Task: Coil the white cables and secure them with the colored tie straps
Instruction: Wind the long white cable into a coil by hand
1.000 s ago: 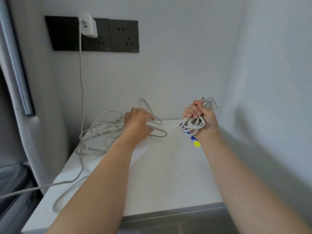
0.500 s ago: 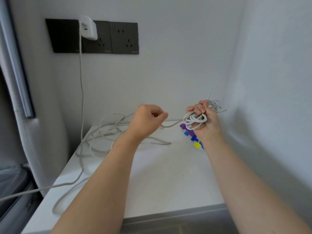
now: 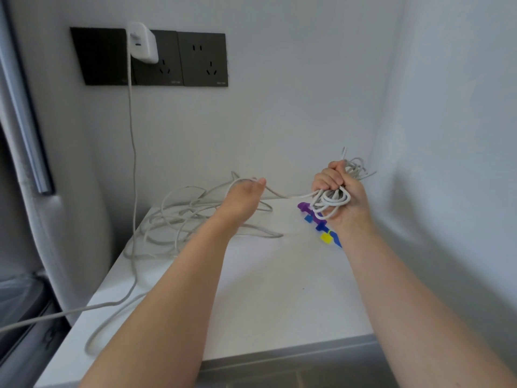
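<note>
Holding white cable (image 3: 291,196) in both hands above the white table (image 3: 279,289).

Far left on the back wall is a dark outlet panel (image 3: 201,58) with a white charger (image 3: 142,42) plugged in. Its lead (image 3: 131,135) drops straight down to the table's back left corner, then runs off the left edge.

A loose pile (image 3: 179,222) of the cable lies in wide tangled loops on the rear left of the table. One loop trails toward the front left edge.

My left hand (image 3: 243,197) is raised just in front of the pile, wrist toward the camera. The fingers are curled away out of sight. The thumb tip sits on the strand, so the grip is closed and pinching the cable. I can't tell how the fingers lie.

From that thumb the strand runs right, off the table and sagging slightly, into my right hand (image 3: 341,197). That hand is a tight fist wrapped round the coil (image 3: 331,200), with no gap between the fingers. Small loops bulge out below the knuckles. More loops and one cable end stick up behind the fist.

The tie straps lie on the table under and just beside that wrist, near the right wall. They form a close row: purple strap (image 3: 305,207), blue strap (image 3: 321,225), yellow strap (image 3: 326,238). My wrist hides part of the row. The coil overlaps the purple one in view, and I can't tell whether they touch.
</note>
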